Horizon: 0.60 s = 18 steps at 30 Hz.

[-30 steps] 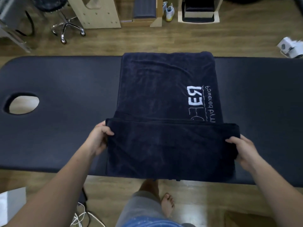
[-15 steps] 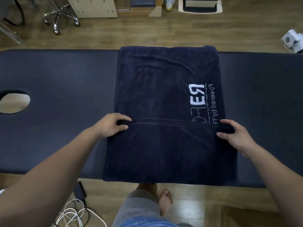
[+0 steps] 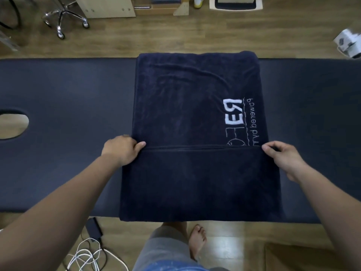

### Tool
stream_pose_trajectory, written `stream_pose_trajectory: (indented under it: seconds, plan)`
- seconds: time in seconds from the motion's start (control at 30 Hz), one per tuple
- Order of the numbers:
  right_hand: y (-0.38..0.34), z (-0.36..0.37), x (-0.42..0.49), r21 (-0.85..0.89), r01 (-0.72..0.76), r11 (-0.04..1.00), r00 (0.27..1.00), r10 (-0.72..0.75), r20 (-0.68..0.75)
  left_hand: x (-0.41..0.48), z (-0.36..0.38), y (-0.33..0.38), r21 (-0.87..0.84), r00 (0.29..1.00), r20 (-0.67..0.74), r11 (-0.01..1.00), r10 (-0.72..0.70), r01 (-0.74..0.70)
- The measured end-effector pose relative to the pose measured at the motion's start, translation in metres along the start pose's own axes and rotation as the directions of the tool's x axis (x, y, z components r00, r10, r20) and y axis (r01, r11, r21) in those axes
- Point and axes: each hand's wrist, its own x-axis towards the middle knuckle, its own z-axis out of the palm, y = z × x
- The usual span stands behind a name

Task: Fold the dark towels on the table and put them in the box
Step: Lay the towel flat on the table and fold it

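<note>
The towel (image 3: 195, 114) is laid across the table (image 3: 58, 163) at the centre of the frame. Its folded-up edge is pinched at both ends by the left hand (image 3: 121, 149) and right hand (image 3: 283, 159). The first fold seems in hand; next, both ends should be carried upward evenly.

You can read white stitching on the towel (image 3: 185, 106), near its right edge, turned sideways and mirrored from where you stand. The bold block letters (image 3: 233, 114) read "RE". Beside them a thin script (image 3: 251, 122) reads "Powered by". Outlined letters (image 3: 234, 133) follow the "RE", perhaps an "H", but they are faint, and the folded flap covers their end.
</note>
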Motion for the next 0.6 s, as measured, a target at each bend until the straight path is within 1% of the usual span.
stream_pose_trajectory:
  seconds: [0.03, 0.07, 0.1, 0.13, 0.17, 0.2, 0.23, 0.27, 0.3, 0.33, 0.37, 0.4, 0.47, 0.5, 0.53, 0.57, 0.6]
  plan:
    - [0.003, -0.001, 0.001, 0.048, -0.014, 0.999, 0.997, 0.017, -0.069, -0.003, 0.004, 0.000, -0.017, 0.996, -0.074, 0.999, -0.042, 0.041]
    - [0.007, -0.003, -0.001, 0.111, -0.037, 0.993, 0.990, 0.052, -0.131, -0.008, 0.008, 0.001, -0.094, 0.984, -0.151, 0.992, -0.096, 0.082]
    - [0.013, -0.005, -0.005, 0.182, -0.069, 0.981, 0.981, 0.100, -0.165, -0.014, 0.014, 0.001, -0.205, 0.962, -0.219, 0.972, -0.163, 0.118]
    - [0.022, -0.007, -0.011, 0.241, -0.110, 0.964, 0.974, 0.153, -0.166, -0.022, 0.022, 0.001, -0.330, 0.941, -0.250, 0.934, -0.228, 0.139]
    - [0.031, -0.008, -0.021, 0.279, -0.150, 0.949, 0.970, 0.196, -0.147, -0.031, 0.031, 0.003, -0.466, 0.929, -0.238, 0.873, -0.283, 0.147]
    - [0.042, -0.009, -0.032, 0.284, -0.184, 0.941, 0.967, 0.225, -0.119, -0.039, 0.043, 0.005, -0.614, 0.925, -0.201, 0.778, -0.321, 0.136]
    - [0.052, -0.011, -0.043, 0.269, -0.210, 0.940, 0.965, 0.244, -0.099, -0.047, 0.054, 0.007, -0.753, 0.924, -0.152, 0.646, -0.350, 0.121]
    - [0.061, -0.012, -0.054, 0.244, -0.225, 0.943, 0.964, 0.253, -0.088, -0.055, 0.064, 0.007, -0.876, 0.919, -0.104, 0.473, -0.379, 0.096]
    - [0.067, -0.011, -0.064, 0.221, -0.237, 0.946, 0.963, 0.259, -0.076, -0.059, 0.070, 0.004, -0.969, 0.904, -0.045, 0.240, -0.424, 0.065]
    - [0.074, -0.011, -0.072, 0.193, -0.245, 0.950, 0.963, 0.261, -0.062, -0.063, 0.072, -0.001, -0.999, 0.886, 0.032, -0.008, -0.463, 0.032]
    - [0.079, -0.011, -0.081, 0.158, -0.250, 0.955, 0.965, 0.260, -0.043, -0.067, 0.074, -0.008, -0.990, 0.863, 0.081, -0.141, -0.499, 0.012]
    - [0.084, -0.010, -0.088, 0.128, -0.254, 0.959, 0.965, 0.259, -0.025, -0.072, 0.074, -0.014, -0.991, 0.849, 0.089, -0.131, -0.520, 0.024]
    - [0.091, -0.007, -0.102, 0.111, -0.267, 0.957, 0.963, 0.268, 0.008, -0.087, 0.079, -0.020, -0.965, 0.866, 0.093, 0.168, -0.492, 0.199]
    - [0.096, -0.006, -0.107, 0.125, -0.282, 0.951, 0.959, 0.281, 0.021, -0.098, 0.085, -0.018, -0.915, 0.879, 0.139, 0.281, -0.456, 0.290]
    - [0.100, -0.006, -0.111, 0.147, -0.296, 0.944, 0.955, 0.295, 0.031, -0.110, 0.092, -0.015, -0.875, 0.890, 0.192, 0.338, -0.413, 0.346]
    - [0.105, -0.006, -0.115, 0.177, -0.311, 0.934, 0.950, 0.310, 0.031, -0.123, 0.100, -0.010, -0.848, 0.898, 0.222, 0.380, -0.379, 0.370]
    - [0.109, -0.006, -0.119, 0.206, -0.323, 0.924, 0.946, 0.324, 0.028, -0.134, 0.107, -0.007, -0.823, 0.905, 0.223, 0.427, -0.363, 0.374]
